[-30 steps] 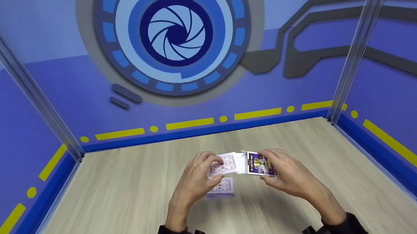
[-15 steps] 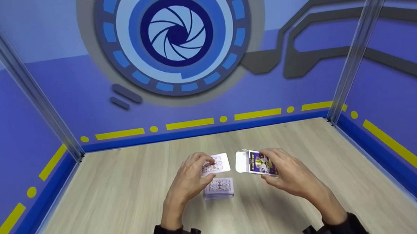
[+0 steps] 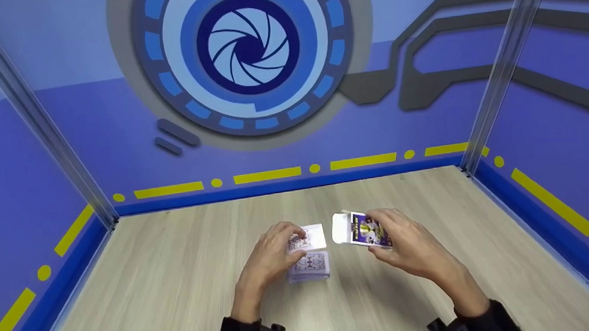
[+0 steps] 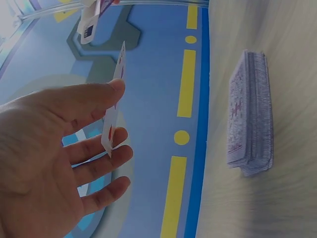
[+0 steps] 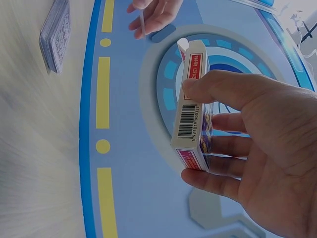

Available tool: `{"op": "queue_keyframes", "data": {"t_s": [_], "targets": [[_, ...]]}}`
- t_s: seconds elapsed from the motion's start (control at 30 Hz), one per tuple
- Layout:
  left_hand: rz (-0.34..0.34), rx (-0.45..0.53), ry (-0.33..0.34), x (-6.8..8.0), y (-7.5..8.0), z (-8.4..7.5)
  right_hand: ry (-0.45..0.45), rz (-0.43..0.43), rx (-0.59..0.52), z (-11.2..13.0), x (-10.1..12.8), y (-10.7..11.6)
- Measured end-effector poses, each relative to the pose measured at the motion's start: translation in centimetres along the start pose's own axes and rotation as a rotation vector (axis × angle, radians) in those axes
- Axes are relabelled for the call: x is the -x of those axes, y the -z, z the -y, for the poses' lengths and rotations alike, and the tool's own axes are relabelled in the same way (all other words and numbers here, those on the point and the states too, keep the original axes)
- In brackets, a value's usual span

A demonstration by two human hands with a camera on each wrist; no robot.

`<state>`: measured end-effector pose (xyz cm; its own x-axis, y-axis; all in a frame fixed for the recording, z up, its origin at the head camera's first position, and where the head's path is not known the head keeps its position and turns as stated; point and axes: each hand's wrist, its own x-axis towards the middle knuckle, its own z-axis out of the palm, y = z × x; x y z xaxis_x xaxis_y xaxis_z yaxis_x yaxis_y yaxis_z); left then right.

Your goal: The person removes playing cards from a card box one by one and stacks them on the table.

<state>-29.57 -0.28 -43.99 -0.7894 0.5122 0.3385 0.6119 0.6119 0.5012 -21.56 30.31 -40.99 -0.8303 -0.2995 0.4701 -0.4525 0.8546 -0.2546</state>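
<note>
A stack of playing cards (image 3: 310, 266) (image 4: 250, 120) (image 5: 55, 33) lies face down on the wooden table (image 3: 180, 270). Just above it, my left hand (image 3: 273, 253) (image 4: 64, 148) pinches a single card (image 3: 311, 238) (image 4: 113, 110) between thumb and fingers. To the right, my right hand (image 3: 402, 245) (image 5: 247, 144) grips a purple card box (image 3: 362, 229) (image 5: 194, 104) by its sides, held off the table. The box's white flap (image 3: 339, 228) stands open toward the left hand. A small gap separates the card from the box.
Blue walls with yellow dashes (image 3: 267, 175) close in the table on three sides. Metal posts (image 3: 494, 77) stand at the back corners. Bare wood lies around the hands.
The left hand's card, first touching the box's open flap, has drawn away to the left and come down closer to the stack. The right hand and box have barely moved.
</note>
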Motion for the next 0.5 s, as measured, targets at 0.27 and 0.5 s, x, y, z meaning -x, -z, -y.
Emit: {"op": "queue_keyframes", "data": {"t_s": [0.27, 0.5], "targets": [[0.043, 0.000, 0.010, -0.1, -1.3, 0.6, 0.010, -0.009, 0.003, -0.1, 0.0, -0.1], [0.077, 0.009, 0.044, 0.0, -2.4, 1.3, 0.016, -0.008, -0.003, -0.1, 0.1, -0.1]]}}
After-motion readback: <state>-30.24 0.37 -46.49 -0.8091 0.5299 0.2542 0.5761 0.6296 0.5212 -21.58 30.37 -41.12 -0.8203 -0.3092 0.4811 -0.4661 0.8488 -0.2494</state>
